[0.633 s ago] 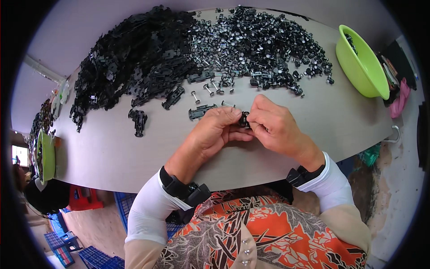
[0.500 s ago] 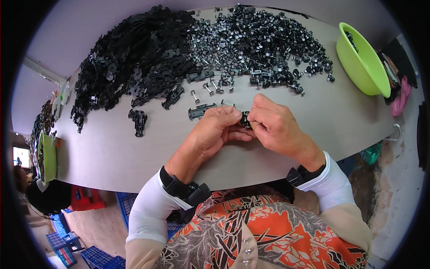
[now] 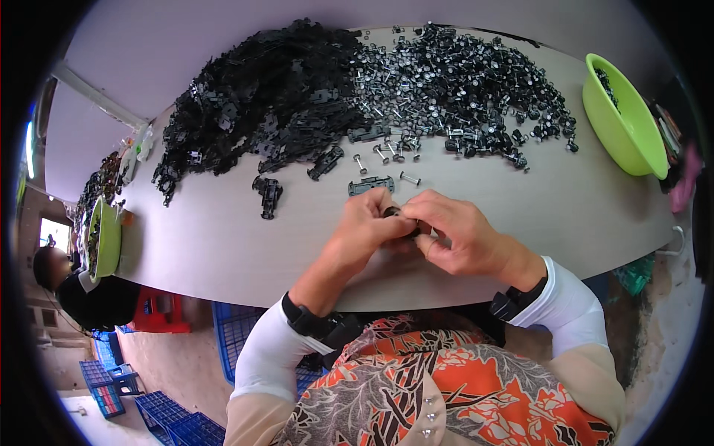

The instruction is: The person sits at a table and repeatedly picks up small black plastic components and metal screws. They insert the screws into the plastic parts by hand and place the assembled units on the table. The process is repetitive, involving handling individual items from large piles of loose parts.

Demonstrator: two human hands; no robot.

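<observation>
In front of me, my left hand (image 3: 361, 224) is closed around a small black plastic part (image 3: 393, 212), which looks like a toy car chassis. My right hand (image 3: 462, 233) pinches the same part at its right side; the fingers cover most of it. Just beyond my hands lie a loose chassis (image 3: 370, 185) and a single wheel axle (image 3: 410, 178), a silver rod with a black wheel at each end. Farther left on the table are more loose chassis (image 3: 268, 196).
A big heap of black chassis (image 3: 260, 97) lies at the far left, touching a heap of wheel axles (image 3: 461, 85) on its right. A green basin (image 3: 632, 126) stands at the right, another green basin (image 3: 108, 238) at the left edge. A person (image 3: 97, 297) sits at far left.
The view has shifted, so the table appears farther right. My right fingers have turned and come down onto the held part, and my left thumb now lies over it.
</observation>
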